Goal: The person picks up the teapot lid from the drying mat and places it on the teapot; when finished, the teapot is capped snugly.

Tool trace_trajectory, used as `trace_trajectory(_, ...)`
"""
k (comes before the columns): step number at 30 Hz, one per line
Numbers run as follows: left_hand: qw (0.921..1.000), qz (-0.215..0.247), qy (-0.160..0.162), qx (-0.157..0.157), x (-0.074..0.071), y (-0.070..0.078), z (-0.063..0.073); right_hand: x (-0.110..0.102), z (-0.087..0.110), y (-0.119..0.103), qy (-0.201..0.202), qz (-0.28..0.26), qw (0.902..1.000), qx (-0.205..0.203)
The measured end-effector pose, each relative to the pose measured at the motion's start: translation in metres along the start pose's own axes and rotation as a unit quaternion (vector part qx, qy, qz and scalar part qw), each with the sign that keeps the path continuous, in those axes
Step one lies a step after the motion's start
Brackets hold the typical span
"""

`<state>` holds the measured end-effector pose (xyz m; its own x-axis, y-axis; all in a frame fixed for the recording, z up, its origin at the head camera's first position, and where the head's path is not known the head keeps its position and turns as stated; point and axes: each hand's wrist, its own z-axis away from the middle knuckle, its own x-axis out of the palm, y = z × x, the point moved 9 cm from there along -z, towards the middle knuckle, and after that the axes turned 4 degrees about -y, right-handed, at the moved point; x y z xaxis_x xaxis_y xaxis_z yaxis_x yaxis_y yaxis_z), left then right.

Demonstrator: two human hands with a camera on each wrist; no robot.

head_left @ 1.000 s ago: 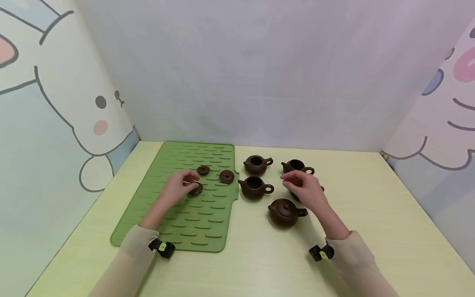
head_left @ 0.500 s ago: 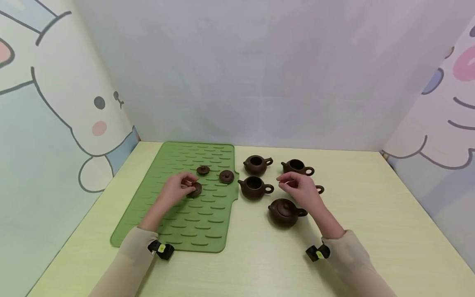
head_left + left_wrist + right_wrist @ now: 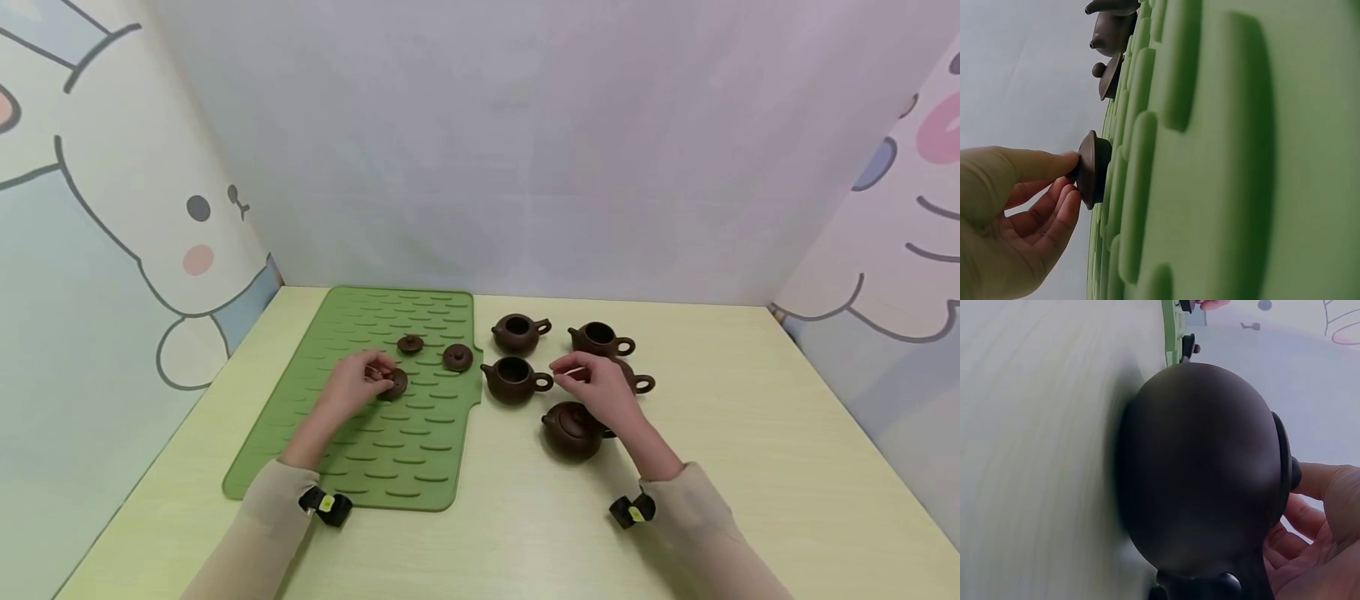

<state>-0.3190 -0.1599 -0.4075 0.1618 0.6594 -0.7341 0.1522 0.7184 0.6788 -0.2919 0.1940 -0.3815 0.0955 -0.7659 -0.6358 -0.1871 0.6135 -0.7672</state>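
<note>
My left hand (image 3: 349,388) pinches the knob of a dark brown teapot lid (image 3: 398,384) low over the green mat (image 3: 405,454). In the left wrist view that lid (image 3: 1089,172) stands close against the mat's ridges, thumb on its knob. My right hand (image 3: 600,390) hovers among several small dark teapots, fingers loosely bent with nothing between them. It is just right of a lidless teapot (image 3: 512,380), partly hiding another lidless teapot (image 3: 624,373) and the handle of a lidded teapot (image 3: 572,432). The lidded teapot (image 3: 1200,465) fills the right wrist view.
Two more lids, a small lid (image 3: 410,344) and a rounder lid (image 3: 457,357), lie on the mat. Behind are two lidless teapots, one back-left teapot (image 3: 517,332) and one back-right teapot (image 3: 601,337). The pale table (image 3: 517,533) meets a whitish wall (image 3: 525,167).
My right hand has drifted left over the teapots, uncovering more of the right-hand lidless one. My left hand has shifted slightly, and its lid now lies flatter to view.
</note>
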Motion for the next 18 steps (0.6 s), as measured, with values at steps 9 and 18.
trace_trajectory(9, 0.9998, -0.005, 0.010, -0.016, -0.0020, -0.0009, 0.0014, 0.0052, -0.0018, 0.0043, -0.004, 0.005, 0.9999, 0.015)
trace_trajectory(18, 0.9997, -0.012, 0.010, -0.019, -0.0014, -0.0002, -0.0005, 0.0067, -0.0033, 0.0045, -0.006, 0.020, 0.9997, 0.016)
